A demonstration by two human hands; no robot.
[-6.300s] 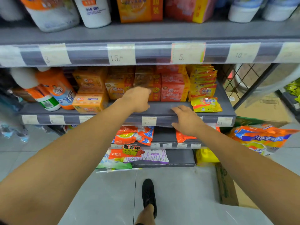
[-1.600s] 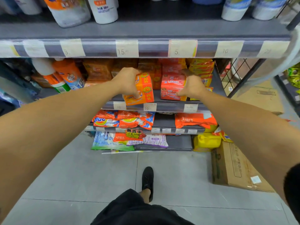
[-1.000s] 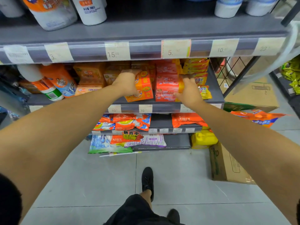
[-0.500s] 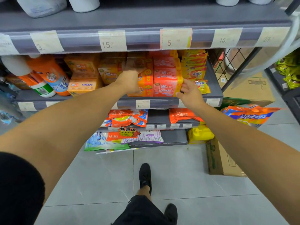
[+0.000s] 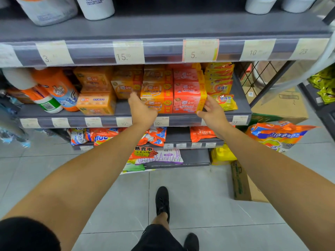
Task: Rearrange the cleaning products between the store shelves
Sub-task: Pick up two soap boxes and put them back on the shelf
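Squaring-up step, I'd say: left hand [image 5: 143, 111], fingers [image 5: 133, 98] open, on orange soap box [image 5: 159, 96]; right hand [image 5: 212, 111] likewise on red soap box [image 5: 186, 95]. Next, probably nudge both flush.

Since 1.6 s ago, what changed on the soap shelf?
The orange soap pack, then tilted at the shelf edge in the left hand, now stands upright beside the red soap pack. Both hands have opened; the right hand touches the red pack's end. The bottles and yellow sachets are unchanged.
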